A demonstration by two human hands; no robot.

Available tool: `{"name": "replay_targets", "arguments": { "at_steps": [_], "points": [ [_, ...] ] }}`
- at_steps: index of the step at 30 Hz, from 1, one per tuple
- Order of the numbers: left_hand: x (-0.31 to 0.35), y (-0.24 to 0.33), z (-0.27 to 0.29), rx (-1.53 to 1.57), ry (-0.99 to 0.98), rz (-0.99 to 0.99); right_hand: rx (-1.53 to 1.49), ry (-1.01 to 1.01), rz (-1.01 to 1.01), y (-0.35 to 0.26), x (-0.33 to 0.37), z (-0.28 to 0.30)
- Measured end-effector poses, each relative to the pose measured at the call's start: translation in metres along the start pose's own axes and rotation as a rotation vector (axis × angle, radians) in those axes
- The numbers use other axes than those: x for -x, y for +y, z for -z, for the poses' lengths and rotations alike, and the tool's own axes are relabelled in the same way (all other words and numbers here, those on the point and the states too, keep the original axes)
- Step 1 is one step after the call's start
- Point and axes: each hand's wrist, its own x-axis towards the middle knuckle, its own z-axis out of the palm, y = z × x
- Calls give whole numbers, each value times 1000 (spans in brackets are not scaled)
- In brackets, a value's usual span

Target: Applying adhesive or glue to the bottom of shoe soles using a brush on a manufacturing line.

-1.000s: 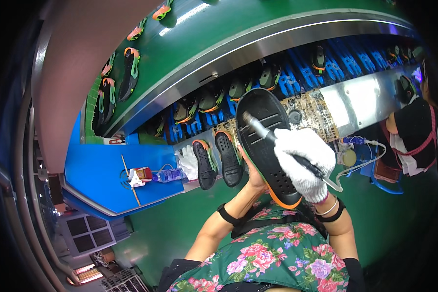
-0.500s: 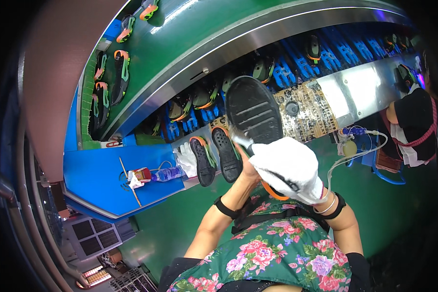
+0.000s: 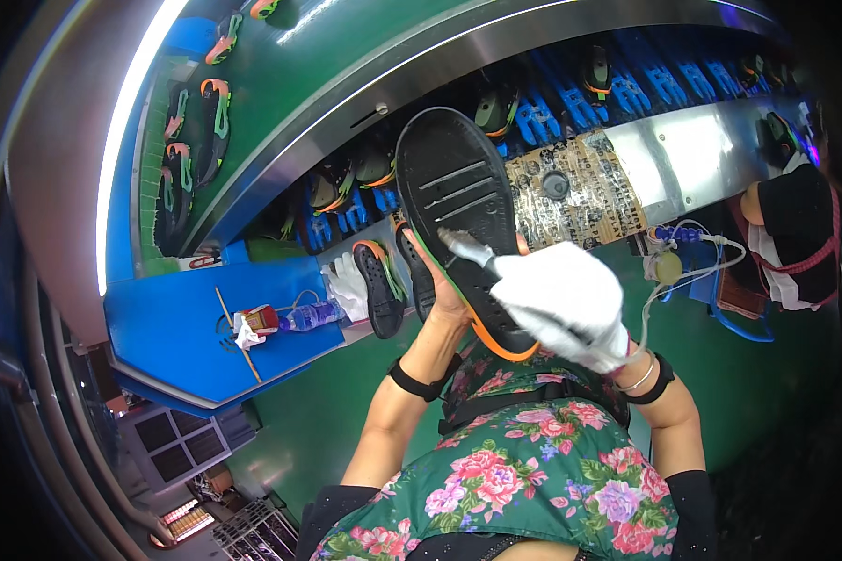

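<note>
Tilted up in front of me is a black shoe sole [image 3: 460,173] with an orange and green rim and several grooves across its inner face. My bare left hand [image 3: 447,292] grips it from underneath along its left edge. In a white glove, my right hand [image 3: 566,301] is closed round a brush [image 3: 469,249], whose bristles rest on or just over the middle of the sole. The handle is hidden in the glove. A second black sole [image 3: 381,297] lies on the bench to the left, beside another sole [image 3: 415,280] partly covered by my left hand.
White gloves [image 3: 348,286], a plastic bottle [image 3: 309,316] and a stick [image 3: 239,335] lie on the blue table [image 3: 173,341]. A pale tube [image 3: 647,323] runs near my right wrist. Shoe parts fill the blue racks [image 3: 538,122] ahead. A co-worker [image 3: 786,220] sits at right.
The sole has shifted left and turned, so more of its heel and orange rim shows. My gloved right hand and brush have moved with it. The view has shifted slightly.
</note>
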Motion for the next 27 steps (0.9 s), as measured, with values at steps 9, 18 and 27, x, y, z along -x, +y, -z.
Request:
{"name": "replay_targets", "arguments": {
  "at_steps": [9, 18, 27],
  "points": [
    [-3, 11, -3, 104, -112, 29, -84, -15, -14, 0, 12, 0],
    [-9, 25, -13, 157, -107, -48, -209, 70, -170, -3, 23, -4],
    [-8, 36, -16, 19, -109, -102, -368, 75, -327, -6, 26, -3]
  ]
}}
